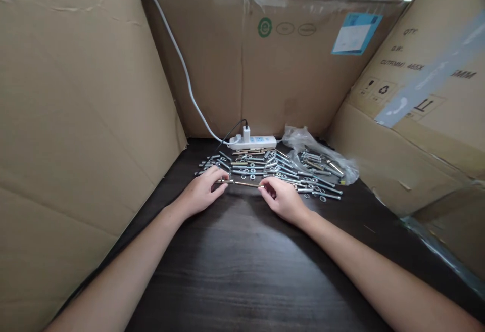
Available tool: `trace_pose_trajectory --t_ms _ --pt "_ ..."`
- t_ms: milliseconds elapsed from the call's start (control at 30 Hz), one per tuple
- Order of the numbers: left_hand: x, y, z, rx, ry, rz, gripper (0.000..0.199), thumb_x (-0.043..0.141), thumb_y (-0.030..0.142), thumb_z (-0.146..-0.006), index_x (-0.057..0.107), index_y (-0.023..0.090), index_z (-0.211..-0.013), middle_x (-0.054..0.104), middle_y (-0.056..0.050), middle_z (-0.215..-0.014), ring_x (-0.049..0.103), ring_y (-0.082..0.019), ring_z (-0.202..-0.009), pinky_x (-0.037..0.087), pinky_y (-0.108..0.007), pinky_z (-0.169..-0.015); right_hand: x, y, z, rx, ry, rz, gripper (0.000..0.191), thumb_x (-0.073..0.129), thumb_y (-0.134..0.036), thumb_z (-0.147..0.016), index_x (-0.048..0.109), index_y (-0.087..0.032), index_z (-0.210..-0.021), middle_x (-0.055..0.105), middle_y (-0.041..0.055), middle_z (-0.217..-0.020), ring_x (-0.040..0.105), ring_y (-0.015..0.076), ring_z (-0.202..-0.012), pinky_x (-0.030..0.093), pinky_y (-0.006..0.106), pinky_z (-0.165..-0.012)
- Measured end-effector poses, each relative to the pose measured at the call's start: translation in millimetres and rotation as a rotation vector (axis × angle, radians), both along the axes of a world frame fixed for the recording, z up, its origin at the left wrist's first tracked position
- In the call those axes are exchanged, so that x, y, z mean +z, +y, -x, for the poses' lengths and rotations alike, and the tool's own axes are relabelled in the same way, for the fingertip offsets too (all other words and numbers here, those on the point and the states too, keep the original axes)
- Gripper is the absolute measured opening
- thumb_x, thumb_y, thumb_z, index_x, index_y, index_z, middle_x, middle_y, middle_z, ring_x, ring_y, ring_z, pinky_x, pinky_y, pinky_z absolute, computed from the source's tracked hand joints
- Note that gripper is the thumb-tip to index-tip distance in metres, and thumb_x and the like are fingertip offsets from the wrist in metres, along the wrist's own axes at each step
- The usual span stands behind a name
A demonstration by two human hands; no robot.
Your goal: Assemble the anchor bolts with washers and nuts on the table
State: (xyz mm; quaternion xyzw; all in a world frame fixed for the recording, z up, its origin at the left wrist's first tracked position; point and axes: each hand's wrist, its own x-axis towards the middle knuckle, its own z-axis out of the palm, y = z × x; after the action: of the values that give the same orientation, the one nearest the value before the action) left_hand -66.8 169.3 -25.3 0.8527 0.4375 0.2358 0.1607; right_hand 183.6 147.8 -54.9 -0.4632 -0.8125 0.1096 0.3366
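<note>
Between the thumb and fingers of my left hand (202,190) is a slim metal bolt (227,182), its end pointing right. My right hand (282,198) pinches one end of a brownish-gold bolt (247,184) that points left. The two tips are very close together, just above the dark table; I cannot tell whether they touch. My fingers hide the outer ends of both. Right behind my hands lie several silvery bolts (248,172), along with loose washers (323,199) and nuts (252,177).
A white power strip (261,143) with a plugged-in charger (246,133) lies behind the bolts, its white cable (182,59) running up left. A clear plastic bag (350,168) holds more bolts at the right. Cardboard walls (288,79) enclose the dark table (235,271) on three sides.
</note>
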Motion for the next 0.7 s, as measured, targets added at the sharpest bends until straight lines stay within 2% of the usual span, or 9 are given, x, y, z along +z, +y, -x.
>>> trace_pose_trajectory --t_ms 100,367,533,700 --pt "-2.7 -0.3 -4.2 -0.008 -0.004 -0.008 0.015 0.045 0.028 -0.088 0.056 0.021 -0.097 0.053 -0.002 -0.098 0.051 -0.012 -0.074 0.042 -0.025 -0.068 -1.3 0.1 2.4 0.021 0.021 -0.008 0.012 0.047 -0.026 -0.088 0.056 -0.018 -0.089 0.061 0.0026 -0.077 0.056 0.0141 -0.065 0.045 0.026 -0.063" --pt "0.8 -1.1 -3.7 0.036 0.002 -0.067 0.014 0.045 0.025 -0.088 0.056 0.021 -0.095 0.05 -0.002 -0.098 0.052 -0.013 -0.08 0.043 -0.025 -0.074 -1.0 0.4 2.1 0.02 0.096 -0.039 0.012 0.047 -0.026 -0.088 0.056 -0.019 -0.09 0.061 0.0036 -0.078 0.056 0.015 -0.068 0.045 0.026 -0.064" --pt "2.0 -4.5 -6.8 -0.004 0.031 -0.121 0.014 0.046 0.026 -0.087 0.056 0.021 -0.095 0.05 -0.003 -0.102 0.053 -0.016 -0.089 0.043 -0.028 -0.082 -1.8 -0.9 4.2 0.049 0.108 -0.023 0.011 0.048 -0.025 -0.088 0.057 -0.019 -0.09 0.061 0.0027 -0.077 0.056 0.0143 -0.066 0.045 0.026 -0.063" --pt "2.9 -9.7 -13.1 -0.058 0.063 -0.125 0.016 0.047 0.03 -0.087 0.057 0.021 -0.096 0.05 -0.004 -0.103 0.054 -0.016 -0.088 0.044 -0.029 -0.08 -3.1 -1.6 6.0 0.092 0.113 0.013 0.011 0.049 -0.026 -0.088 0.058 -0.019 -0.091 0.062 0.0023 -0.078 0.056 0.0141 -0.065 0.046 0.025 -0.061"
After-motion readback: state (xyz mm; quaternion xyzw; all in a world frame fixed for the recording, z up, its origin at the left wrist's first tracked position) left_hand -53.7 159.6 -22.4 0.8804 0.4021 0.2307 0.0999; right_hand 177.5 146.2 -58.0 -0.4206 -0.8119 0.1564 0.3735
